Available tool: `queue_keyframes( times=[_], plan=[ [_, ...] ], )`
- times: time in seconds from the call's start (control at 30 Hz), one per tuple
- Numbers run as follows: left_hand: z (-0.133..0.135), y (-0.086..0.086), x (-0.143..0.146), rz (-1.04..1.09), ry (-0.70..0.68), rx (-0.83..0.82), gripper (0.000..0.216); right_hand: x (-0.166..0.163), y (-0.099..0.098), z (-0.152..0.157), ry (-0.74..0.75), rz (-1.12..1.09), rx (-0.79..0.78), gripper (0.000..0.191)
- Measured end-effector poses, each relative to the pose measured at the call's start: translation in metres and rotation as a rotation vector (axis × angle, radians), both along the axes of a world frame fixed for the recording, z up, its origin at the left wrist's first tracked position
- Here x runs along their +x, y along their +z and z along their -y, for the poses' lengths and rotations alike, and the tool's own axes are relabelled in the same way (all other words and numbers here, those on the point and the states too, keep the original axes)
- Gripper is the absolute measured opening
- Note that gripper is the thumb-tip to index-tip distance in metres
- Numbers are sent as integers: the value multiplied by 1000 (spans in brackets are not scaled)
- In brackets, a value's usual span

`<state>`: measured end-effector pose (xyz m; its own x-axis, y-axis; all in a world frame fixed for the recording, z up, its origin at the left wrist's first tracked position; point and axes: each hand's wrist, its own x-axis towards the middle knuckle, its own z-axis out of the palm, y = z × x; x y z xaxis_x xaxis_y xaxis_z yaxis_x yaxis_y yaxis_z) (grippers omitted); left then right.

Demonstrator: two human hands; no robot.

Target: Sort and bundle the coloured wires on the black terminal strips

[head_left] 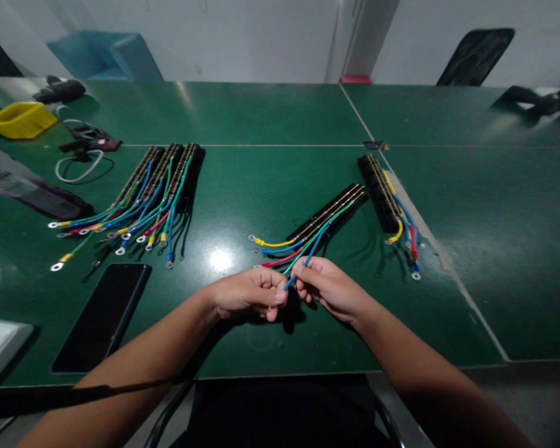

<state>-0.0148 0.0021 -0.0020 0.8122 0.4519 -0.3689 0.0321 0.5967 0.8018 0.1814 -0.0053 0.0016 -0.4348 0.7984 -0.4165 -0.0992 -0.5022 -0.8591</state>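
Both of my hands pinch one blue wire near the table's front. My left hand is closed around its lower end, and a bit of a metal lug peeks out below the fingers. A short way up the same wire, my right hand grips it between thumb and fingers. The wire runs up to a black terminal block lying slantwise on the table. Yellow, blue, red and green wires also fan out from that block to the left, and several end in ring lugs, such as the yellow-sleeved ring terminal.
On the left lie several wired terminal blocks side by side. Another wired block is at right. A phone, a white box, a plastic bottle, a yellow tray and a cable lie on the green table.
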Motion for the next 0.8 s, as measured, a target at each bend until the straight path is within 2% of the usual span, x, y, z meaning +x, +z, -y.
queue_keyframes(
  times=[0.23,0.8],
  plan=[
    [-2,-1,-1,15,-44,18,31,0,2,0,-13,3,-5,33],
    [-1,1,0,17,-23,24,31,-1,2,0,-15,11,-7,32]
  ],
)
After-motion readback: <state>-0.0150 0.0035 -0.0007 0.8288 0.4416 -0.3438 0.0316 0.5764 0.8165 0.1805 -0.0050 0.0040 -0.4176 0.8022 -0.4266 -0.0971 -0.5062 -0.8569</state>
